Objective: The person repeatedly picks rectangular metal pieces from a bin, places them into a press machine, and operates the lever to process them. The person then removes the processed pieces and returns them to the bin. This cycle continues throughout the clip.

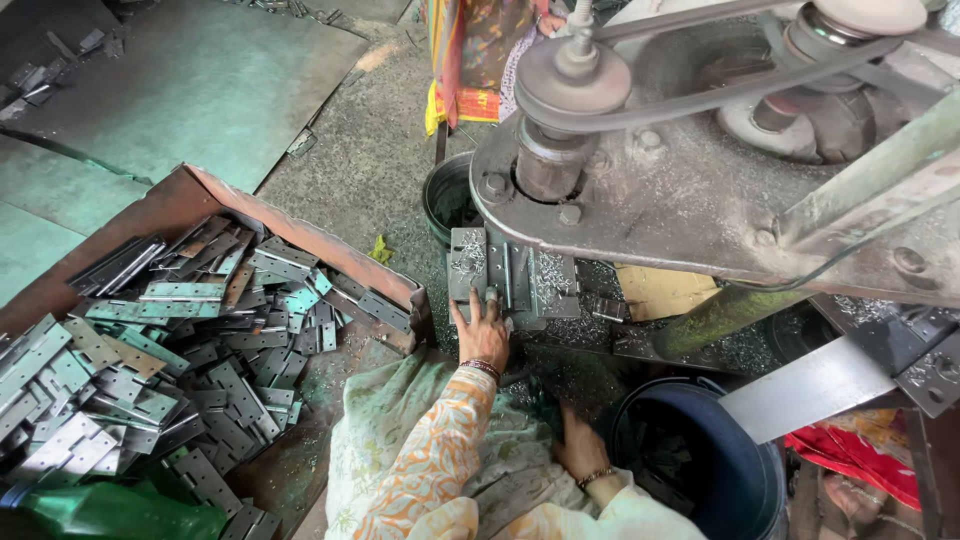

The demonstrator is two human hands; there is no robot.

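Right hand (582,447): at six o'clock, low in the lap on the pale green cloth (400,420); fingers curled, and I cannot tell whether they grip anything.
Dark blue plastic bucket (700,470): just beside that hand at five o'clock, open mouth up.
Left hand (482,330): stretched forward, fingers together and flat, pressing down on the work.
Grey metal hinge plate (500,290): under those fingertips, lying on the drill's steel bed (515,272) amid bright swarf.
Advice: keep the plate seated square and fingertips back from the spindle line.
Belt-driven drill head (560,150): at twelve o'clock, directly above the plate.
Rusty tray of hinge blanks (180,330): well apart at nine o'clock, heaped.
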